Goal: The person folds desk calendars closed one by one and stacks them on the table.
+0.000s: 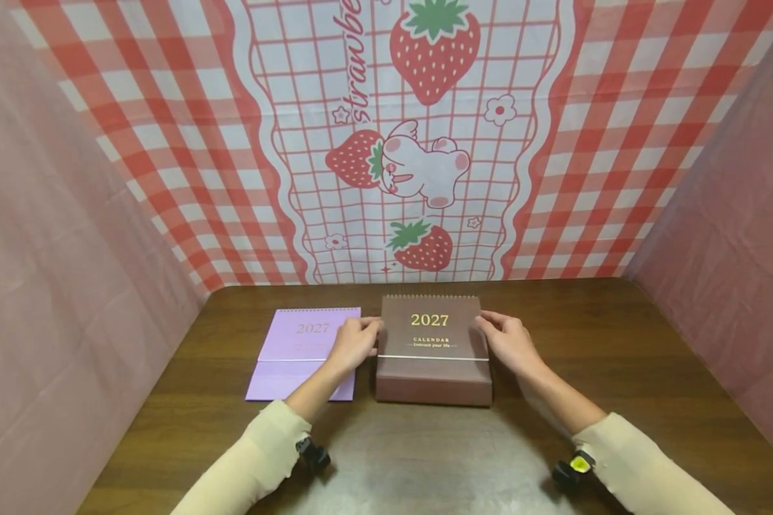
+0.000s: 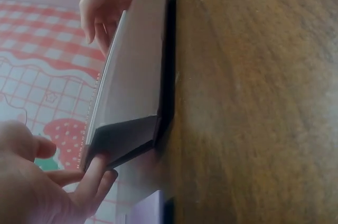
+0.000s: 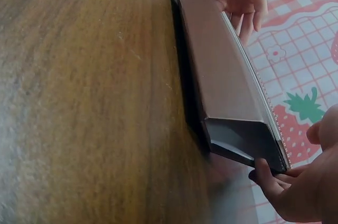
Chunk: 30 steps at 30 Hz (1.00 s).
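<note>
A brown 2027 desk calendar (image 1: 438, 368) with a spiral top stands upright as a slanted tent on the wooden table. My left hand (image 1: 354, 342) holds its left edge, fingertips at the open triangular side and thumb above, as the left wrist view shows. On the opposite edge, my right hand (image 1: 507, 340) holds it in the same way, its fingers (image 3: 269, 179) at the dark side opening. A lilac 2027 desk calendar (image 1: 290, 343) stands to the left, partly hidden behind my left hand and forearm.
The wooden table (image 1: 187, 408) ends at the back against a red checked cloth (image 1: 592, 214) with printed strawberries. Pink fabric walls (image 1: 71, 272) close off the left and right sides. Small dark devices (image 1: 312, 454) sit on both wrists.
</note>
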Tool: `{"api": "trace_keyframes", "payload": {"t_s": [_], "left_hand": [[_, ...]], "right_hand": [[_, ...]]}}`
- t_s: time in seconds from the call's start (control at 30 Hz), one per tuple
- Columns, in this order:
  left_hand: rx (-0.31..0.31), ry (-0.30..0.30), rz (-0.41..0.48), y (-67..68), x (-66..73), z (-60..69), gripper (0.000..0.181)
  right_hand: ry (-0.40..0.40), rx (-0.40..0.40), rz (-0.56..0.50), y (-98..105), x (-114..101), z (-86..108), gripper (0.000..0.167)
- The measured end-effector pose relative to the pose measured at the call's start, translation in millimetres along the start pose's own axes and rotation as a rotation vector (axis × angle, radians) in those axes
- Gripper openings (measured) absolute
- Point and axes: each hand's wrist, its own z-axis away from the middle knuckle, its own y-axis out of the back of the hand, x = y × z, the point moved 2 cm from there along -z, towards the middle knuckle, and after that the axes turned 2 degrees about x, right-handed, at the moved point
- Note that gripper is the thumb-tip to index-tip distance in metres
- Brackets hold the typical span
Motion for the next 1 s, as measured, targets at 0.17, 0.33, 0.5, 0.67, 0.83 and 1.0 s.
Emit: {"api": "trace_keyframes", "payload": {"t_s": [0.17, 0.33, 0.5, 0.67, 0.83, 1.0], "left_hand": [[0.003, -0.009, -0.028, 0.2, -2.3, 1.6, 0.047], [-0.008, -0.054, -0.028, 0.2, -16.4, -9.1, 0.049], [-0.021, -0.034, -0.038, -8.0, -48.7, -33.9, 0.049], [-0.041, -0.03, -0.035, -12.0, -62.9, -42.5, 0.05], [-0.045, -0.064, -0.06, -12.8, -63.7, -41.4, 0.052], [-0.018, -0.066, -0.127, -15.4, -63.1, -42.5, 0.051]], "right_hand": [[-0.001, -0.018, 0.028, -8.1, 18.3, -14.4, 0.064], [0.034, -0.04, 0.012, -21.7, 75.2, -51.7, 0.08], [0.023, -0.046, 0.017, -21.4, 62.8, -40.2, 0.086], [-0.004, -0.049, 0.037, -21.8, 46.5, -29.2, 0.082], [-0.039, -0.053, 0.02, -25.2, 56.3, -34.6, 0.076], [-0.015, -0.064, 0.002, -26.9, 74.1, -45.5, 0.077]]}}
